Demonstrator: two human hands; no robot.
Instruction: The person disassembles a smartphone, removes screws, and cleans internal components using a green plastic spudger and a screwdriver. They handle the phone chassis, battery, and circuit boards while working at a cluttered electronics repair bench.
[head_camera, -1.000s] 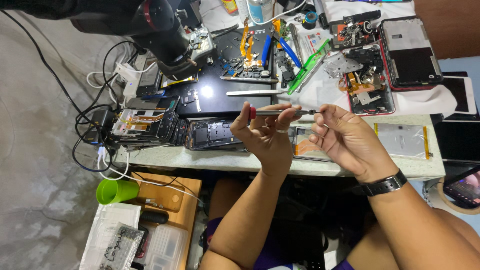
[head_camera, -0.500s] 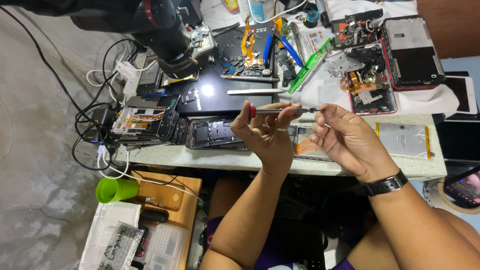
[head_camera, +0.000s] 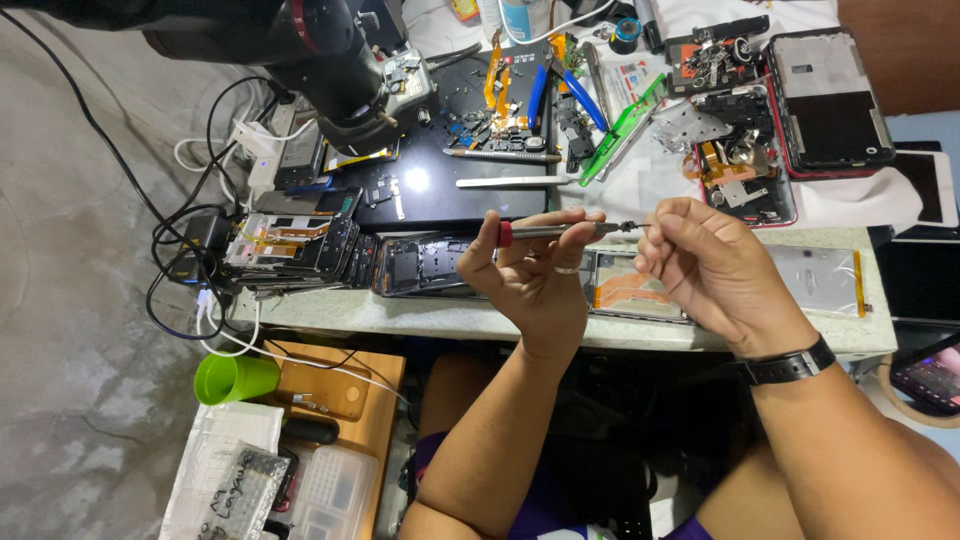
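Red-collared metal screwdriver (head_camera: 560, 232) lies level between your hands, raised above the tabletop (head_camera: 400, 312) edge. Your left hand (head_camera: 530, 275) has its grip closed on the handle end, likely steadying it. Your right hand (head_camera: 715, 270) pinches at the tip, as if seating something tiny. An opened phone frame (head_camera: 420, 268) lies just below.
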